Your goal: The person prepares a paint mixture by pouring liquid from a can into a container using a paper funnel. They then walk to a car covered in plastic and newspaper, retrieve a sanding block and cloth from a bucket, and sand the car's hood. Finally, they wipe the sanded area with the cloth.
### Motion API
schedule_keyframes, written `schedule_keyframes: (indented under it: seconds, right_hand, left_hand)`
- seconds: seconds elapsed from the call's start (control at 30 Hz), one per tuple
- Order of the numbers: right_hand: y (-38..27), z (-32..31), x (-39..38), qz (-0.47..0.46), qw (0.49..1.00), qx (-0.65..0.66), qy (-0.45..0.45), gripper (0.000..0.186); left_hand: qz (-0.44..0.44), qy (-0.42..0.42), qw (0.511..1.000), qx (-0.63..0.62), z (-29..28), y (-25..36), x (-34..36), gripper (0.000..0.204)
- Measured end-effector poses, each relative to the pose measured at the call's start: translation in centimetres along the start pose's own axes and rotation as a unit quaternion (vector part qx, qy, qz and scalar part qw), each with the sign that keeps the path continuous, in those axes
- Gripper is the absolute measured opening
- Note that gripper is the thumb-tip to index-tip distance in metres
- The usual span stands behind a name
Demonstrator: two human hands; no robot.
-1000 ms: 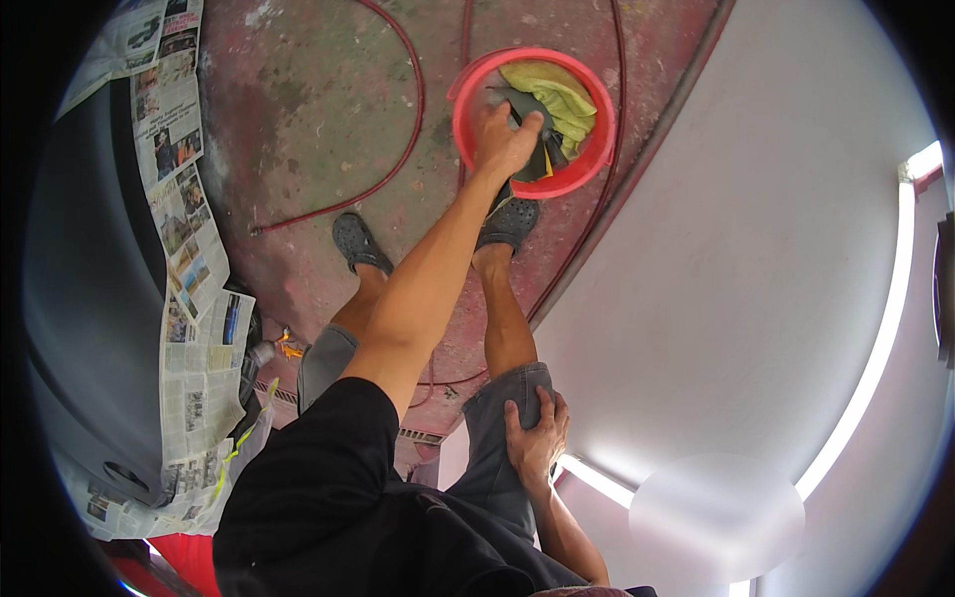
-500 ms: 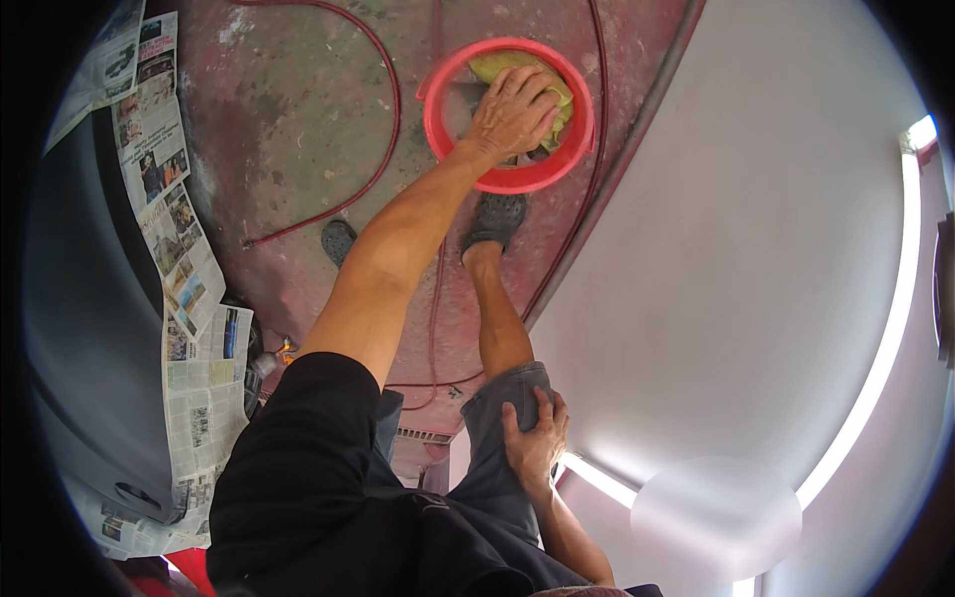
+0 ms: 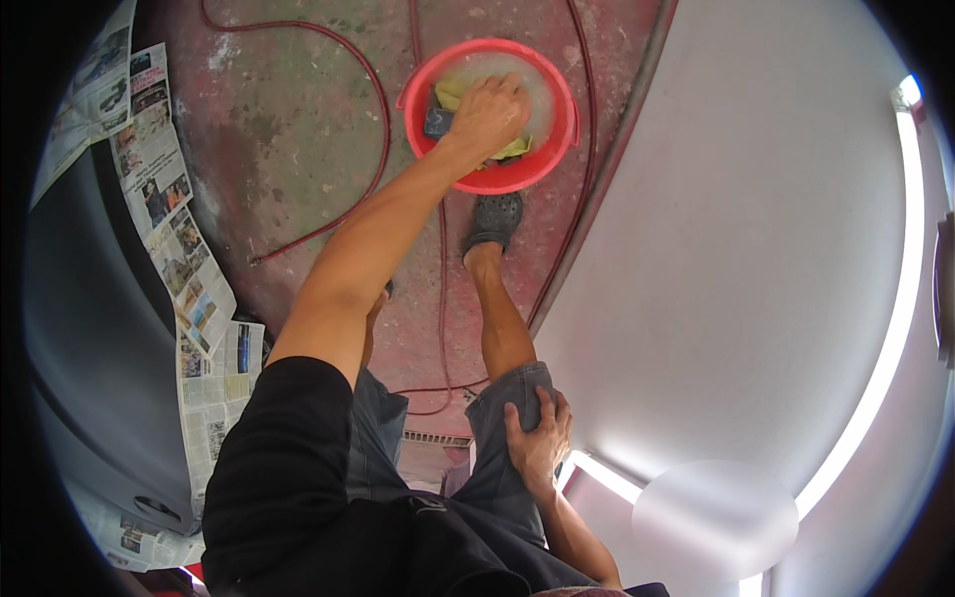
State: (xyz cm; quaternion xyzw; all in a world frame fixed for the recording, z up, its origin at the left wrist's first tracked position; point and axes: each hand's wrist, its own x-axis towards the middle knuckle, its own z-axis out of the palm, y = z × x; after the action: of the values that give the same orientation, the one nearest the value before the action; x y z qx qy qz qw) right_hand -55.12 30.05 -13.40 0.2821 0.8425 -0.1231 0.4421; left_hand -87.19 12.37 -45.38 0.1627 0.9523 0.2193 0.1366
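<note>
My left hand reaches down into a red plastic bucket, its fingers curled among the contents; whatever they grip is hidden. Yellow-green cloth shows around the hand, and a dark grey rectangular piece lies at its left, inside the bucket. Cloudy water fills the back right of the bucket. My right hand rests with spread fingers on my right knee. A dark clog on my right foot is just below the bucket.
Red hoses loop over the stained floor. A dark grey vehicle panel, edged with taped newspaper, stands at left. At right is a white wall with long light tubes. A drain grate lies between my legs.
My left hand has shifted about inside the bucket, moving the cloth and uncovering water and the grey piece. The bucket sits further left in view. My right hand stays on the knee.
</note>
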Motion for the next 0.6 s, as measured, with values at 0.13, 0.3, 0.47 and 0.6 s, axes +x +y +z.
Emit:
schedule_keyframes:
  seconds: [0.13,0.3,0.47,0.6]
  right_hand:
    - [0.1,0.0,-0.1,-0.008,1.000,-0.005,-0.002,0.062]
    - [0.3,0.4,-0.1,0.010,1.000,-0.019,-0.003,0.064]
    - [0.8,0.7,-0.2,0.012,1.000,-0.023,0.001,0.064]
    - [0.3,0.6,-0.3,0.008,1.000,-0.014,0.010,0.063]
  left_hand:
    - [-0.043,0.064,0.997,0.014,4.3,-0.6,3.0,0.028]
    - [-0.190,-0.303,0.934,0.014,2.7,-0.3,6.2,0.042]
    - [-0.092,-0.399,0.907,0.098,9.7,-4.8,4.3,0.050]
    - [-0.200,-0.360,0.911,0.008,12.2,-4.6,1.5,0.054]
